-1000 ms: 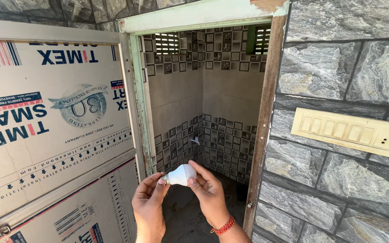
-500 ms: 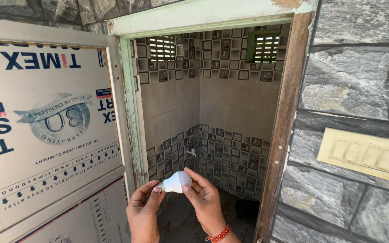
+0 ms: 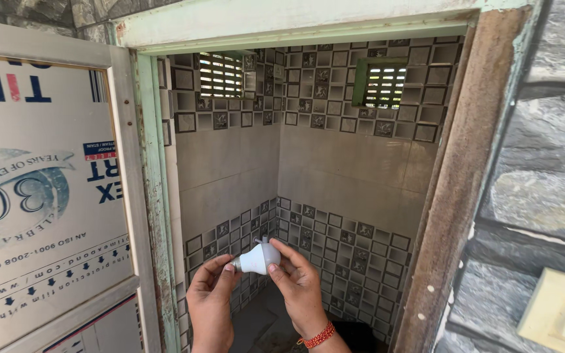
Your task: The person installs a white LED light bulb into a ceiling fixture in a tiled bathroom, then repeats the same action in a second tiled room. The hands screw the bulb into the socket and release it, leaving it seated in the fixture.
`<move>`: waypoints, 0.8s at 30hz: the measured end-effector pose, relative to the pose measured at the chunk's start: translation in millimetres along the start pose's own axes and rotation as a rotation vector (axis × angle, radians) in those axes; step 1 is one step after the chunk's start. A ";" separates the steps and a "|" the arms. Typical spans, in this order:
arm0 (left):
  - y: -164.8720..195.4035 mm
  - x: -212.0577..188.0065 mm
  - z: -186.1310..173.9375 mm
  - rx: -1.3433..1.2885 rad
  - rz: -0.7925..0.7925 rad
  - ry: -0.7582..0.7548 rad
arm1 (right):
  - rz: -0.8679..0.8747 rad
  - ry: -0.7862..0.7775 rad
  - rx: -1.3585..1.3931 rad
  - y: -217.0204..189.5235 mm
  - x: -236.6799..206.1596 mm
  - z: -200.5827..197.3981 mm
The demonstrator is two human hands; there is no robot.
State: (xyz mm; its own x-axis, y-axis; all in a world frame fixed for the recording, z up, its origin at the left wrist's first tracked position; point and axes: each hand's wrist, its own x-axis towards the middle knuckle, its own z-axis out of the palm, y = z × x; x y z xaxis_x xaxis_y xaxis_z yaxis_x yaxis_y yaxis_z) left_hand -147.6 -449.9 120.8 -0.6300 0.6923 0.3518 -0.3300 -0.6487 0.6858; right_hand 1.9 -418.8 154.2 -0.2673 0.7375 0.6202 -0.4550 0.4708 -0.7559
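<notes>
In the lower middle of the frame, a small white bulb [image 3: 259, 258] with a grey metal base lies sideways between both hands. The left hand [image 3: 209, 295] pinches the base; the right hand [image 3: 299, 284] grasps its round end.

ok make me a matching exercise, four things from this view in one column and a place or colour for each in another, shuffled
Things:
1. light bulb
2. red bracelet
3. door
4. switch plate

Places or colours:
A. on the stone wall, lower right
B. open, at the left of the doorway
C. white, held between both hands
D. round the right wrist

Pairs: 1-C, 2-D, 3-B, 4-A. The left hand pinches the bulb's metal base; the right hand grips its white body.
</notes>
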 end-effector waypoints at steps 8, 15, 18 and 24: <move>-41.5 51.3 11.3 -0.007 -0.037 0.003 | 0.039 0.045 0.018 36.7 46.1 -21.7; -79.2 110.3 9.2 -0.028 -0.107 -0.026 | 0.012 0.092 0.005 88.5 89.5 -32.2; -98.5 143.9 9.8 -0.042 -0.129 -0.066 | -0.044 0.147 -0.035 115.1 114.9 -36.0; -117.1 223.4 15.9 -0.034 -0.178 -0.187 | -0.050 0.225 -0.093 149.5 174.0 -35.4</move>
State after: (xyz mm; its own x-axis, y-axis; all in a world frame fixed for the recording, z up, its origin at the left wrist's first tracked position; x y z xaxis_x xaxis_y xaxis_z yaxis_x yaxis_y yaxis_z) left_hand -238.6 -214.3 129.2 -0.4198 0.8411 0.3410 -0.4497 -0.5191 0.7268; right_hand -82.6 -203.0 141.7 -0.0457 0.7966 0.6028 -0.3796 0.5443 -0.7481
